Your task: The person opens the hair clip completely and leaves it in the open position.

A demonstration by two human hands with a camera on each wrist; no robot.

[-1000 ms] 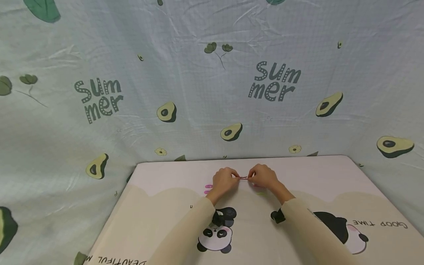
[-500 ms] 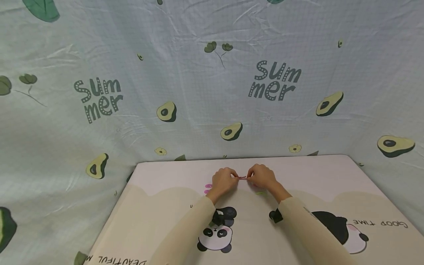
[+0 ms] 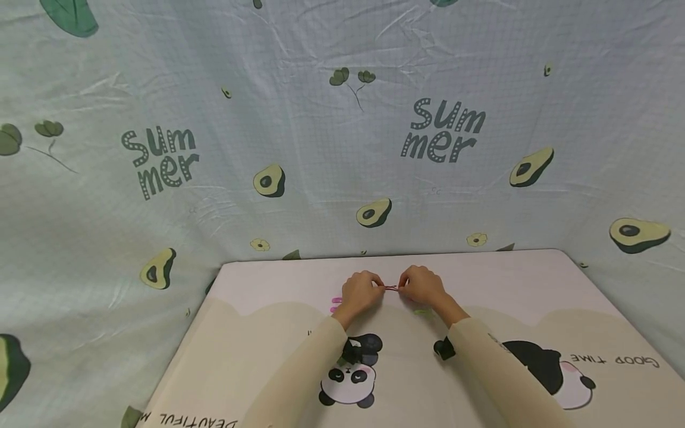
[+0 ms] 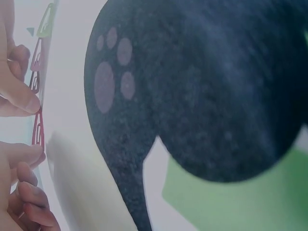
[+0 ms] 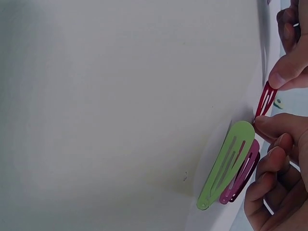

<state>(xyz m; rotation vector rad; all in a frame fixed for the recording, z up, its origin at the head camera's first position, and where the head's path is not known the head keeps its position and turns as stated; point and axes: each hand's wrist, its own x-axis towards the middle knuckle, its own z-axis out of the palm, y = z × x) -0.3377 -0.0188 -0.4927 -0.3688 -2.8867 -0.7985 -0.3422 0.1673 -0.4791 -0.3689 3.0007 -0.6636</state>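
Observation:
A small red snap hair clip (image 3: 392, 288) is stretched between both hands above the far part of the table. My left hand (image 3: 361, 291) pinches one end between thumb and forefinger. The other end is pinched by my right hand (image 3: 424, 285). In the right wrist view the red clip (image 5: 265, 100) shows its slotted body, with thumbs at either end. Close to the right hand lie a green hair clip (image 5: 226, 166), a pink one (image 5: 243, 171) and a dark red one (image 5: 254, 175). The hands' far sides are hidden.
Two pink hair clips (image 3: 336, 301) lie just left of my left hand. The table's cover (image 3: 267, 356) bears printed pandas and lettering. Its far edge meets a hanging cloth (image 3: 310, 119) printed with avocados.
My right hand has shifted slightly left, with the red clip following a little. A pink clip that showed beneath the right hand is now hidden in the head view.

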